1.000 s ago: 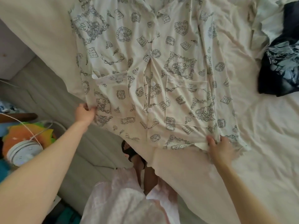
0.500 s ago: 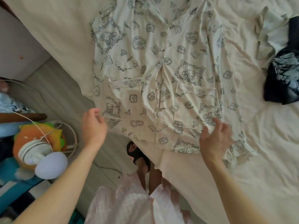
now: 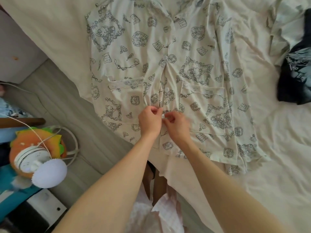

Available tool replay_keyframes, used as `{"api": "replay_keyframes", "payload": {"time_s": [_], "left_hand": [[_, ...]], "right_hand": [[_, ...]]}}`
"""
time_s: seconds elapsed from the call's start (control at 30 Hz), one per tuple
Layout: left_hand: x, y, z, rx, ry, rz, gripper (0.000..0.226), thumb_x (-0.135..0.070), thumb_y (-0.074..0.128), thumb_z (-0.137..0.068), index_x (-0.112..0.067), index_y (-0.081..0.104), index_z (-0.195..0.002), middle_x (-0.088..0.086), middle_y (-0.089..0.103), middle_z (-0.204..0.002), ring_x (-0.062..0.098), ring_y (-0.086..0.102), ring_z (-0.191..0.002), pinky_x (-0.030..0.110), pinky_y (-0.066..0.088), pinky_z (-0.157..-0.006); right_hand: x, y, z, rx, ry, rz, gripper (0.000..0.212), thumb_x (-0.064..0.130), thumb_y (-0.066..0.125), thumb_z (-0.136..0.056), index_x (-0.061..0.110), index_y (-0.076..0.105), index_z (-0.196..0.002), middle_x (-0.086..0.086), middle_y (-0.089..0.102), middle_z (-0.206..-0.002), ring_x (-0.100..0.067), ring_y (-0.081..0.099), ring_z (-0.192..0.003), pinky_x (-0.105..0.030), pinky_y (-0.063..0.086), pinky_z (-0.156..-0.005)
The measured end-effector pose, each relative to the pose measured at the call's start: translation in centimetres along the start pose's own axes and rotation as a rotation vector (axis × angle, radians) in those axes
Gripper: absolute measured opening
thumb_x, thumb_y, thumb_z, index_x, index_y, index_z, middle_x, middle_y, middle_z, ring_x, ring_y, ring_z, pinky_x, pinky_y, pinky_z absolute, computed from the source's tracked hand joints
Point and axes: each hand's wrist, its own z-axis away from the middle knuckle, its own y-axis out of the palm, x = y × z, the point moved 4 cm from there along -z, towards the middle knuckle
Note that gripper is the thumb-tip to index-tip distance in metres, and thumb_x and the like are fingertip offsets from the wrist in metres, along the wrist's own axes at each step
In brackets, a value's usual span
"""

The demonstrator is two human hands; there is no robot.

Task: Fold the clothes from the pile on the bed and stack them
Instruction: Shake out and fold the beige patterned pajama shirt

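Fingers first: both sets are pinched in at the shirt's front opening, working on a small white button (image 3: 162, 116) near the hem. The left hand (image 3: 149, 121) has its fingers curled on the placket edge, and the right hand (image 3: 176, 126) is pinching the other edge right beside it, the two nearly touching. It's a bit blurry there, so I can't really tell if the button is going in or coming out, but my guess is they're fastening it before folding.

The printed pajama shirt (image 3: 168, 81) lies flat and face up on the bed (image 3: 277, 148), collar pointing toward the far edge, hem hanging right at the near edge where the person stands. Two more buttons sit higher up the placket, and it gapes between them. Over by the right edge of the bed is the rest of the pile: a dark garment (image 3: 296, 78) with a pale garment (image 3: 286, 26) bunched just behind it. Down on the floor to the left there's a small fan (image 3: 38, 163) against an orange plush toy (image 3: 37, 140).

What could go wrong: the hem is so close to the near edge that tugging at the button could drag the shirt off, or bunch the flattened fabric. And if the placket stays gaping, the front panels will likely shift when the sides get folded in, giving a lopsided fold.
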Motion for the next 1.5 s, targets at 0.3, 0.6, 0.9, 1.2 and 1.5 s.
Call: {"api": "replay_keyframes", "payload": {"time_s": [0.3, 0.6, 0.9, 1.2, 1.5], "left_hand": [[-0.3, 0.3, -0.5, -0.016, -0.152, -0.084, 0.018, -0.023, 0.06, -0.088, -0.012, 0.066, -0.075, 0.008, 0.068, -0.086, 0.024, 0.06, -0.086, 0.027, 0.039, -0.069], [-0.4, -0.6, -0.6, -0.013, -0.13, -0.045, 0.019, -0.017, 0.061, -0.086, -0.019, 0.055, -0.067, -0.004, 0.055, -0.069, 0.014, 0.053, -0.067, 0.022, 0.041, -0.062], [-0.1, -2.5, 1.4, 0.2, -0.058, 0.256, 0.01, -0.015, 0.066, -0.086, -0.021, 0.061, -0.092, -0.008, 0.063, -0.086, 0.008, 0.06, -0.083, 0.023, 0.049, -0.078], [-0.8, -5.0, 1.4, 0.013, 0.102, 0.003, 0.012, -0.016, 0.063, -0.088, -0.017, 0.07, -0.098, -0.024, 0.057, -0.075, -0.012, 0.053, -0.071, 0.0, 0.039, -0.06], [-2.1, -5.1, 1.7, 0.117, 0.107, -0.029, 0.016, -0.004, 0.063, -0.085, -0.019, 0.063, -0.089, -0.007, 0.063, -0.084, 0.0, 0.057, -0.076, 0.007, 0.043, -0.065]], "right_hand": [[0.7, 0.7, -0.9, 0.001, 0.275, -0.127, 0.008, 0.02, 0.062, -0.086, 0.016, 0.069, -0.087, -0.006, 0.069, -0.096, -0.025, 0.062, -0.096, -0.045, 0.047, -0.089], [0.3, -1.1, 0.5, -0.037, 0.344, -0.386, 0.01, 0.013, 0.062, -0.085, 0.019, 0.063, -0.078, 0.0, 0.064, -0.078, -0.016, 0.058, -0.076, -0.035, 0.049, -0.077], [1.5, -1.3, 1.3, 0.029, 0.404, -0.732, 0.013, 0.004, 0.063, -0.086, 0.011, 0.061, -0.076, -0.003, 0.062, -0.068, -0.013, 0.058, -0.06, -0.023, 0.053, -0.062], [3.0, -2.1, 2.1, 0.122, 0.315, -0.742, 0.01, 0.006, 0.064, -0.086, 0.009, 0.062, -0.077, -0.005, 0.065, -0.072, -0.015, 0.062, -0.068, -0.027, 0.052, -0.07], [4.3, -2.1, 2.5, 0.252, 0.329, -0.912, 0.009, 0.005, 0.062, -0.089, 0.008, 0.064, -0.08, -0.012, 0.071, -0.084, -0.018, 0.068, -0.075, -0.021, 0.056, -0.07]]}}
